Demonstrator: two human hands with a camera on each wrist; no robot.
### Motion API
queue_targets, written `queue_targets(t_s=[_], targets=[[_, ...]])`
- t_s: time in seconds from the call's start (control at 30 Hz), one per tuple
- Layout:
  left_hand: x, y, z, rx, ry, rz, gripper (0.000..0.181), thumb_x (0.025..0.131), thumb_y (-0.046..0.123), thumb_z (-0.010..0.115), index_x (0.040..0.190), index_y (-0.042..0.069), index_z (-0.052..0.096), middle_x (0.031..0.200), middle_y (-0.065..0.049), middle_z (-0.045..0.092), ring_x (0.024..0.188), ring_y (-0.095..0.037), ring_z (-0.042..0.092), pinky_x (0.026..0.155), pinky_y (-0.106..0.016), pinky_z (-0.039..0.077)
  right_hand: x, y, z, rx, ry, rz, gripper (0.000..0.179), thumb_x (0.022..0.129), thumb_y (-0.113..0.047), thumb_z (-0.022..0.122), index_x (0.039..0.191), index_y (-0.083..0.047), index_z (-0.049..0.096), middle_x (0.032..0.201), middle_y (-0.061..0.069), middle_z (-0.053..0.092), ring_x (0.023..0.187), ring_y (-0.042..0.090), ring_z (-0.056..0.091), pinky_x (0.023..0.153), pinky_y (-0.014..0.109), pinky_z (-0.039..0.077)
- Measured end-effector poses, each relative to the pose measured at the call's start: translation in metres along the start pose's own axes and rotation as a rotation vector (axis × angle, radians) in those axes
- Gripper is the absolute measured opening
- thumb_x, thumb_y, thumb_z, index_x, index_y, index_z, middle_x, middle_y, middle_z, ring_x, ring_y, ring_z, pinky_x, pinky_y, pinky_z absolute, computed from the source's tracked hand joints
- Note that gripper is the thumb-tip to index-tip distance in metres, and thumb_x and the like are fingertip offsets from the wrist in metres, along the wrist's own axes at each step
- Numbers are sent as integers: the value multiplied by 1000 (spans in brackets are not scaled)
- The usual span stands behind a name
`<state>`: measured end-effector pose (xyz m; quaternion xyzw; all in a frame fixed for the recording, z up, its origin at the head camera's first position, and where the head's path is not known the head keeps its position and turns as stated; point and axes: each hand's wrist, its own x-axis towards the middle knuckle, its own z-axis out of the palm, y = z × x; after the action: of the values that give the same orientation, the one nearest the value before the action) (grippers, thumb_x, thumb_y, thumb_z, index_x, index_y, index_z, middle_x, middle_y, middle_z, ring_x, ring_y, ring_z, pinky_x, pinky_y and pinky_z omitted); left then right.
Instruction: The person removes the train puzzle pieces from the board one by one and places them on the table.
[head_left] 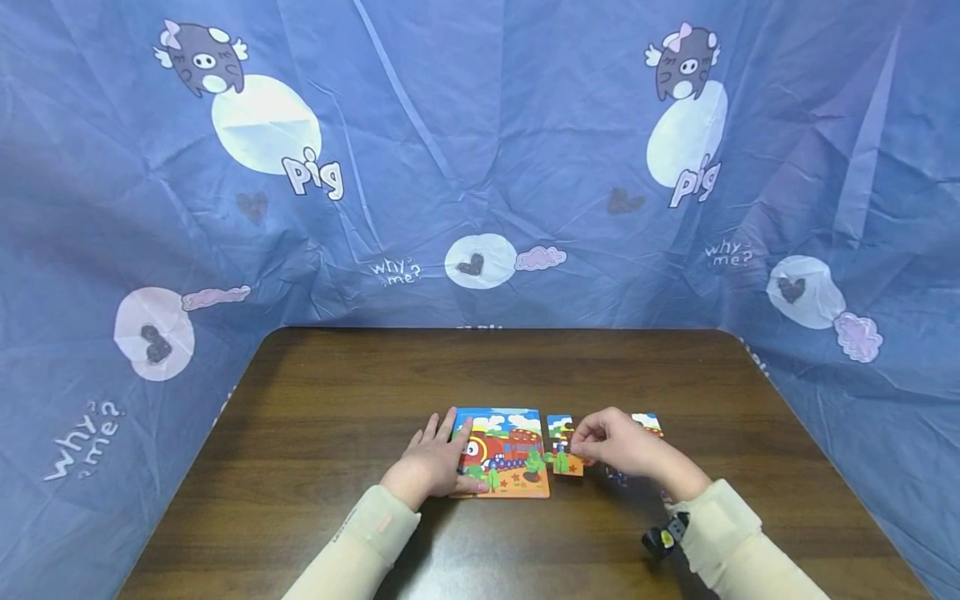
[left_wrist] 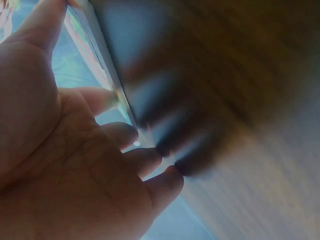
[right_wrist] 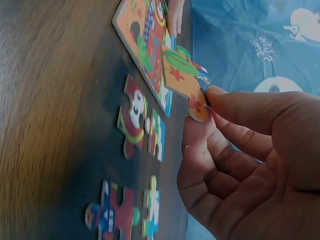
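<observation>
A square train picture, apparently a puzzle board (head_left: 522,450), lies flat mid-table. My left hand (head_left: 429,462) rests at its left side, fingers spread and extended, thumb on the lower edge. In the left wrist view, the left hand (left_wrist: 75,145) shows its palm and fingertips beside the board's edge. Right of the board, my right hand (head_left: 618,443) pinches a puzzle piece (right_wrist: 181,75) between thumb and fingers. That piece is orange, with a green plant and red flowers, and is held tilted above the table in the right wrist view.
Loose puzzle pieces lie right of the board: a train-face piece (right_wrist: 132,115), a cloud piece (right_wrist: 156,135), a red and blue piece (right_wrist: 116,212) and another cloud piece (right_wrist: 151,207). The right hand partly covers them in the head view. A blue printed curtain (head_left: 480,167) surrounds the wooden table (head_left: 337,375).
</observation>
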<state>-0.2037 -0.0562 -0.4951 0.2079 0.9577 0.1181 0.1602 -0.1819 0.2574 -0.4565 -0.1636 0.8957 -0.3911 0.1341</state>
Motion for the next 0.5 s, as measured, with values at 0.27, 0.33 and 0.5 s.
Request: queue_targets(t_s=[0.27,0.33,0.5], targets=[[-1,0,1,32,4,0,107,82,67,74,162,11,30,166,-18,16,149,-43,18,115,-55,25,-15,12,-16,34,-16,39,12,98,-11,68,90,-5,73,76,4,65,65,14,54,57,31,46],[-1,0,1,30,3,-1,107,82,67,74,162,12,30,166,-18,16,150,-42,18,115,-55,25,-18,16,-19,44,-30,54,12,98,-12,68,91,-5,73,77,4,65,66,15,53,58,31,46],[0,0,0,26,-3,0,107,82,67,73,162,12,29,167,-18,16,150,-42,17,116,-55,25,-26,23,-26,76,-82,81,11,97,-8,68,89,-1,73,76,4,63,66,16,52,58,31,45]])
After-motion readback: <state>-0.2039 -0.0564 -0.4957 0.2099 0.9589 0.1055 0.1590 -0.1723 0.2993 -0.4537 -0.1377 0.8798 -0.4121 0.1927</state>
